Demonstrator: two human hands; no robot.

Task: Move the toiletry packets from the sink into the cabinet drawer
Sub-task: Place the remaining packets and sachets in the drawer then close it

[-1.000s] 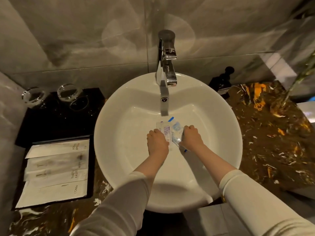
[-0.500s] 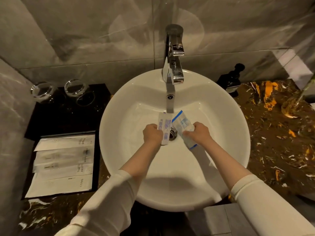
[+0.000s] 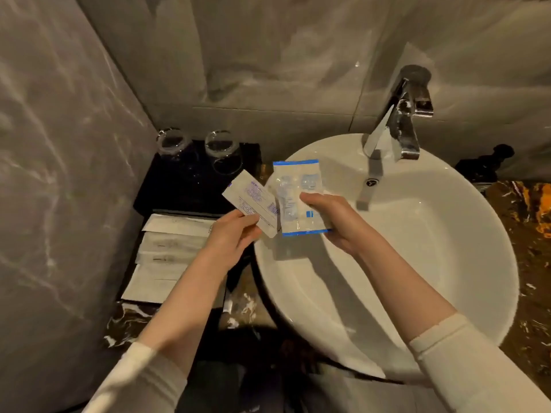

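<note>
My left hand (image 3: 231, 239) grips a white packet with blue print (image 3: 253, 201) by its lower end, held above the counter just left of the sink's rim. My right hand (image 3: 331, 219) holds a clear packet with blue edges (image 3: 298, 198) upright over the left side of the round white sink (image 3: 432, 248). The two packets almost touch at their lower corners. The basin looks bare inside. No drawer is in view.
A chrome faucet (image 3: 402, 120) stands at the back of the sink. On the left, a black tray (image 3: 185, 186) carries two glasses (image 3: 196, 150) and several white sachets (image 3: 167, 251). A dark bottle (image 3: 489, 165) sits at far right. Marble walls close in on the left and back.
Both hands have lifted the packets out of the basin and carried them left, up over the sink's left rim. The view has swung left.
</note>
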